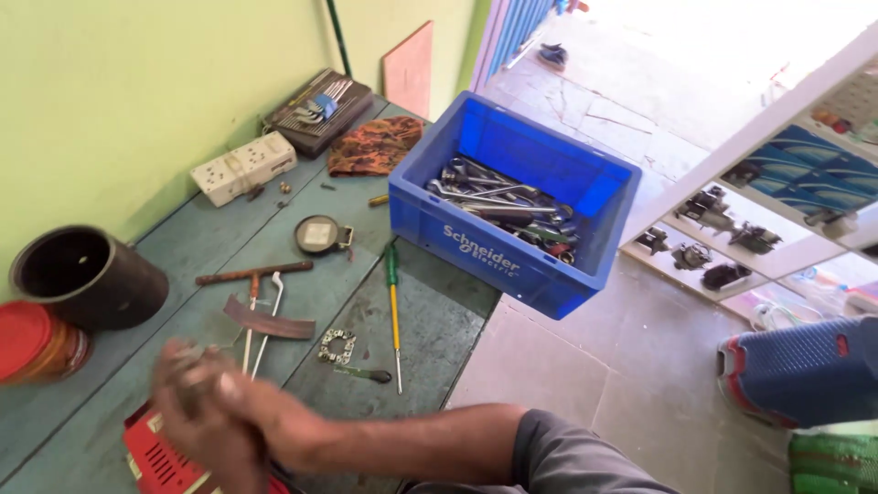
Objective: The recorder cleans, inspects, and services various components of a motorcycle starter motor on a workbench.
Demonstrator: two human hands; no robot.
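Observation:
My two hands are pressed together, blurred by motion, above the near left of a teal wooden bench [430,329]. My right hand [242,402] reaches in from the right on a bare forearm with a grey sleeve. It wraps against my left hand [192,425]. Whether something small is held between them is hidden by the blur. A red slotted box [151,462] lies just beneath the hands. Close beyond them lie a curved rusty metal strip [270,324], a small perforated metal plate [337,346] and a green-handled screwdriver [394,311].
A blue plastic crate [476,242] of wrenches overhangs the bench's right edge. Further back are a round gauge [319,234], a white power strip [242,167], a hex key case [320,110] and a patterned cloth [375,144]. A black pot [91,279] stands at left. Another person's shoe [796,370] rests on the floor at right.

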